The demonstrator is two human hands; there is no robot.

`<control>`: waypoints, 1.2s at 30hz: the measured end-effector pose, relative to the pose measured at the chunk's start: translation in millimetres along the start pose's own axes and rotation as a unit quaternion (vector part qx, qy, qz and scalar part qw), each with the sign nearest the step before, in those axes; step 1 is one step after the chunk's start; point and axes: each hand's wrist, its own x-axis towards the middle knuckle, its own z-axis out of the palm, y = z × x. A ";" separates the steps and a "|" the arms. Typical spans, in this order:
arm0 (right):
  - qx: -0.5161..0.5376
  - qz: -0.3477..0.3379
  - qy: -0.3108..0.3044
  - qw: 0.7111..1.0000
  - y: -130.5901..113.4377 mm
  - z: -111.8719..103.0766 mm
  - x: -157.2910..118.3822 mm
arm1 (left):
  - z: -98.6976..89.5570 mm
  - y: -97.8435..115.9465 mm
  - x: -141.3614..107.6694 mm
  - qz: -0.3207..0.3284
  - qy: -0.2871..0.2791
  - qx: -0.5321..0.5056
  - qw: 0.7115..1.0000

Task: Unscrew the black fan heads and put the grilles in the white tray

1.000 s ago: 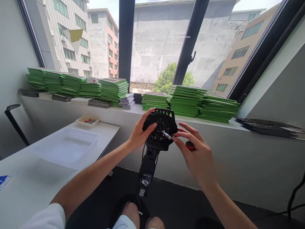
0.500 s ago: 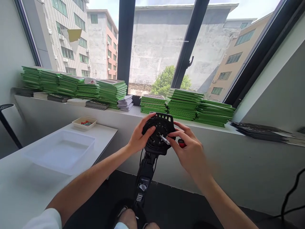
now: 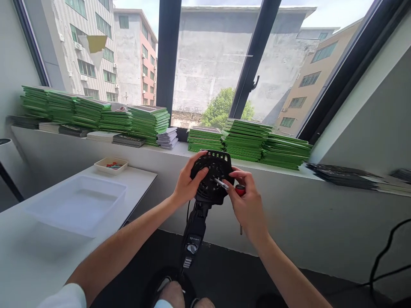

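Observation:
A black fan's motor housing (image 3: 210, 194), round and slotted, stands on a black stand neck (image 3: 194, 239) with a knob, its grille removed. My left hand (image 3: 189, 182) is closed on its left rim, thumb across the front. From the centre a silver shaft (image 3: 221, 184) sticks out toward me. My right hand (image 3: 245, 201) is at the shaft's end, thumb and finger close against it. Tucked in that same hand is a screwdriver (image 3: 240, 189) with a red and black handle, its thin blade showing below the hand. Whether the fingertips grip the shaft is partly hidden.
On the left, a white table (image 3: 141, 179) holds a translucent plastic bin (image 3: 80, 205) and a small cream tray (image 3: 111, 166) with red and green bits. Green stacks (image 3: 245, 141) line the windowsill. Black cables (image 3: 375, 261) hang at the right; the stand's base is between my feet.
My right hand has turned and its fingers have curled in, so the screwdriver's blade now shows beneath it. My left hand keeps its hold on the housing. The view has shifted slightly.

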 end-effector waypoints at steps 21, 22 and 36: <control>0.235 0.171 -0.047 0.956 4.6 12.0 15.7 | -26.0 22.6 14.6 0.234 -0.177 0.359 0.886; 0.244 0.176 -0.049 0.952 3.2 12.3 16.4 | -23.9 28.3 14.9 0.225 -0.179 0.384 0.877; 0.291 0.178 -0.030 0.939 8.9 11.7 12.0 | 11.3 37.7 4.3 0.111 -0.101 0.445 0.883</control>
